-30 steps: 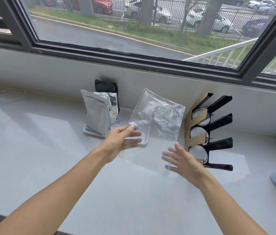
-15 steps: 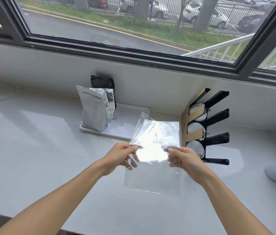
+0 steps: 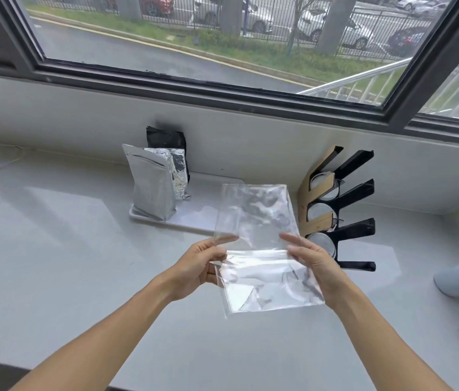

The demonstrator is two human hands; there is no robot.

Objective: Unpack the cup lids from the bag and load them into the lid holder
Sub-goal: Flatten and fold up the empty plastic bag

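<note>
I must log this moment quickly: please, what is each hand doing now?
Left hand: closed on the left edge of the clear bag.
Right hand: closed on the bag's right edge.

Two bare forearms are entering from the lower edge of the frame, one from the lower left, one from the lower right. Neither is wearing a sleeve, watch, bracelet or glove as far as the frame is showing. The left hand [image 3: 197, 268] and right hand [image 3: 315, 263], at centre frame, are showing no rings on the visible fingers, and the nails are looking short and unpainted.
</note>
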